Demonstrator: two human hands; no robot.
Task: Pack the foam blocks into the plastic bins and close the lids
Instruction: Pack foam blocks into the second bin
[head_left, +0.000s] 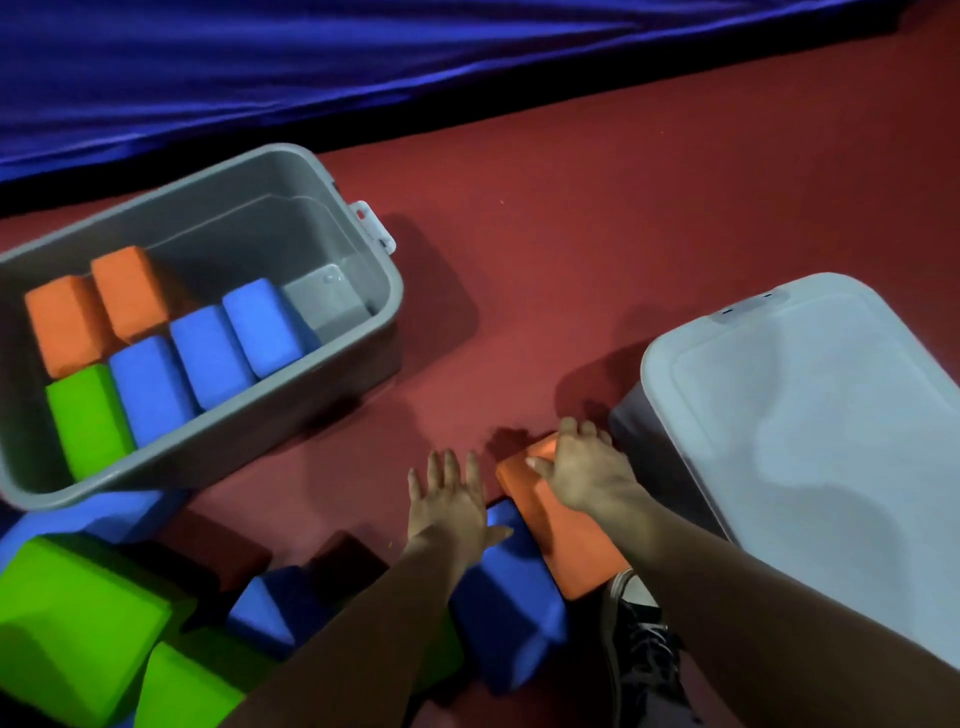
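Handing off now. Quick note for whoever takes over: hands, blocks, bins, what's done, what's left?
Left hand: open, fingers spread, holds nothing, thumb by a blue block.
Right hand: grips the far end of the orange block next to the shut bin.
Open bin: six blocks in (two orange, one green, three blue), with room at its right end.
Done: shut bin has its lid on.
Left: pack the loose blocks (green, blue, dark red), then close the open bin. Its lid is not in view.
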